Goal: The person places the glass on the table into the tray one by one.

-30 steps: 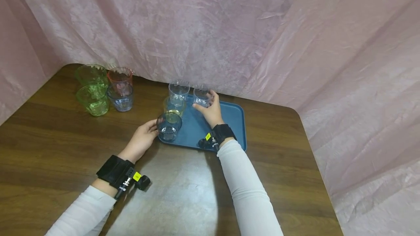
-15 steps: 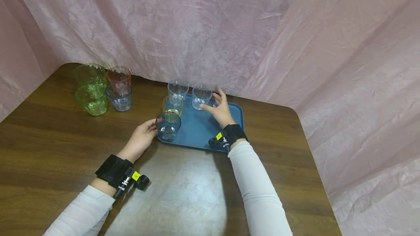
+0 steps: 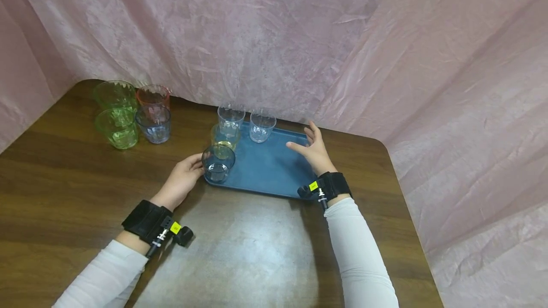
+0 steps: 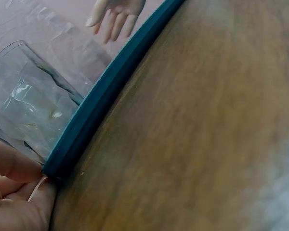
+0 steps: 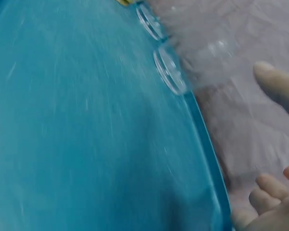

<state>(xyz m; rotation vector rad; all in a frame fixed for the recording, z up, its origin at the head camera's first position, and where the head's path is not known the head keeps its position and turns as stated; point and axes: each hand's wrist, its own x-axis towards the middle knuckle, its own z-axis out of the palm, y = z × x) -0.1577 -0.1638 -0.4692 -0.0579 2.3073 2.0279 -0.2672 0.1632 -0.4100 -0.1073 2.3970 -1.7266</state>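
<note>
My left hand [image 3: 181, 179] pinches the left edge of the blue tray [image 3: 274, 165], just beside a dark grey glass [image 3: 218, 165]. In the left wrist view, the tray's rim [image 4: 96, 106] runs out from between thumb and fingers. My right hand [image 3: 314, 151] hovers over the tray's right side, thumb and fingers spread, holding nothing. Along the tray's left side stand the dark glass, a yellowish glass [image 3: 225, 138] and a clear glass [image 3: 231, 118]. Another clear glass [image 3: 262, 127] stands at the back, to the right of the first; its base [image 5: 169, 72] shows in the right wrist view.
Off the tray at the back left stand two green glasses [image 3: 117, 129], a red glass [image 3: 147, 95] and a blue glass [image 3: 155, 125]. Behind the wooden table [image 3: 77, 179] hangs a pink curtain [image 3: 257, 32]. A light reflection lies on the table's front.
My right hand has let go of the back clear glass and moved right, away from it. That glass stays on the tray. My left hand keeps its place.
</note>
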